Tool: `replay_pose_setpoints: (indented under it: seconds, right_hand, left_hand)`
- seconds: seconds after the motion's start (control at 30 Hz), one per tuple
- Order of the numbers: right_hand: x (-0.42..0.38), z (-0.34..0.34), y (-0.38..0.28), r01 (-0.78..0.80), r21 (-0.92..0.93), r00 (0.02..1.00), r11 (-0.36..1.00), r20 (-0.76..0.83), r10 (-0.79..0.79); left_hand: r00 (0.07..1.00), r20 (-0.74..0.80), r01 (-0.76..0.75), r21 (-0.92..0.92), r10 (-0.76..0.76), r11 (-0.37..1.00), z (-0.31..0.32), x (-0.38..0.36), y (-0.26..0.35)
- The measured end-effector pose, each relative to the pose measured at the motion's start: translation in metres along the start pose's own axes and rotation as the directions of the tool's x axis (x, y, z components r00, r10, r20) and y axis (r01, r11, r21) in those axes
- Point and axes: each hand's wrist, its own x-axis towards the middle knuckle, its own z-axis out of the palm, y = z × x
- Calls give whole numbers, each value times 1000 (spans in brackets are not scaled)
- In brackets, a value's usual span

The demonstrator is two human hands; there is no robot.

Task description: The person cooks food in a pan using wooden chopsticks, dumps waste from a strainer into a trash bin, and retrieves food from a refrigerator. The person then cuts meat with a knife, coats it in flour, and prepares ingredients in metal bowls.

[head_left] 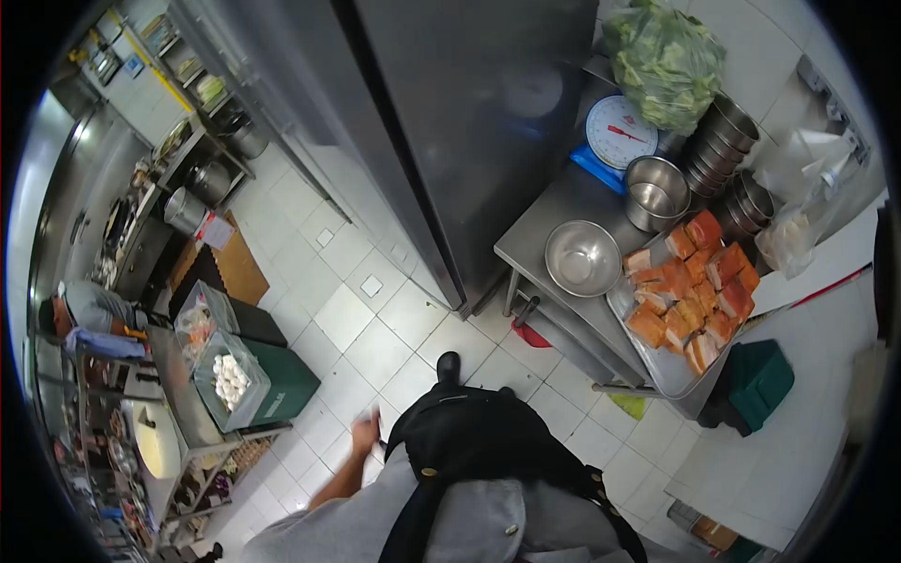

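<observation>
The left hand [364, 433] is seen hanging at the person's side above the tiled floor [375, 349], the bare forearm angled down and back from the elbow; it is blurred, nothing is visibly held in it, and whether the fingers are spread or curled cannot be told. The right hand is not shown in this view. The green bin [278, 384] of white pieces is noted as the nearest object to the left hand, while the tray [662, 368] of orange cuts and the steel bowl [582, 258] are set well apart on the counter.
</observation>
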Motion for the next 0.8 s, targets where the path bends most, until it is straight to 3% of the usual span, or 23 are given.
replay_pose_setpoints:
  seconds: [0.03, 0.07, 0.1, 0.13, 0.17, 0.2, 0.23, 0.27, 0.3, 0.33, 0.43, 0.47, 0.5, 0.57, 0.6, 0.63, 0.67, 0.7, 0.77, 0.8]
  right_hand:
    - [3, -4, 1, 24, -25, 1000, 999, 12, -24]
    - [7, -7, -1, 56, -53, 998, 997, 21, -55]
    - [10, -9, -4, 96, -82, 995, 992, 32, -94]
    - [15, -12, -6, 134, -114, 991, 984, 39, -131]
    - [22, -15, -10, 182, -149, 983, 972, 43, -177]
    - [30, -19, -17, 236, -182, 972, 954, 41, -233]
    - [41, -23, -27, 300, -217, 954, 929, 37, -299]
    - [53, -27, -39, 359, -246, 932, 900, 33, -362]
    - [60, -30, -57, 407, -247, 910, 880, 26, -413]
    - [76, -32, -70, 431, -136, 902, 892, 25, -432]
    - [81, -28, -149, 380, 263, 906, 887, 88, -414]
    - [83, -15, -144, 448, 224, 870, 866, 115, -480]
    - [90, -3, -148, 529, 192, 822, 827, 126, -555]
    - [76, 24, -134, 397, 397, 859, 828, 157, -487]
    - [57, 22, -132, 555, 128, 800, 822, 189, -570]
    - [75, 56, -81, 240, 492, 897, 837, 216, -385]
    - [50, 58, -82, 246, 456, 931, 855, 133, -339]
    - [53, 62, -89, 235, 450, 935, 862, 139, -328]
    - [84, 72, -100, 282, 383, 938, 880, 82, -336]
    - [109, 73, -108, 315, 335, 934, 888, 54, -353]
  left_hand:
    - [991, -119, -74, -143, 57, 987, -36, 31, 86]
    - [954, -226, -260, -280, 200, 924, -71, 80, 147]
    - [783, -424, -591, -284, 454, 755, -122, 101, 230]
    - [623, -617, -736, -255, 480, 627, -172, 96, 323]
    - [569, -673, -810, -361, 473, 462, -221, 53, 414]
    - [444, -705, -895, -374, 553, 242, -255, 49, 463]
    - [417, -758, -903, -409, 501, 132, -275, 31, 508]
    - [378, -817, -925, -318, 435, 207, -289, 31, 537]
    - [250, -901, -954, -166, 355, 250, -295, 39, 556]
    - [167, -921, -976, -103, 351, 192, -296, 54, 560]
    - [436, -787, -899, -404, 437, 170, -294, 46, 544]
    - [434, -787, -900, -397, 438, 178, -294, 42, 538]
    - [393, -816, -919, -335, 424, 206, -297, 36, 533]
    - [332, -855, -942, -276, 399, 192, -312, 50, 506]
    - [270, -875, -960, -210, 401, 187, -325, 51, 480]
    - [264, -887, -963, -267, 378, 44, -341, 69, 448]
    - [265, -867, -942, -327, 421, -81, -354, 66, 414]
    - [163, -910, -985, -174, 380, 6, -367, 69, 386]
    - [256, -943, -966, -258, 215, 18, -397, 74, 328]
    - [371, -902, -885, -416, 222, -210, -413, 81, 293]
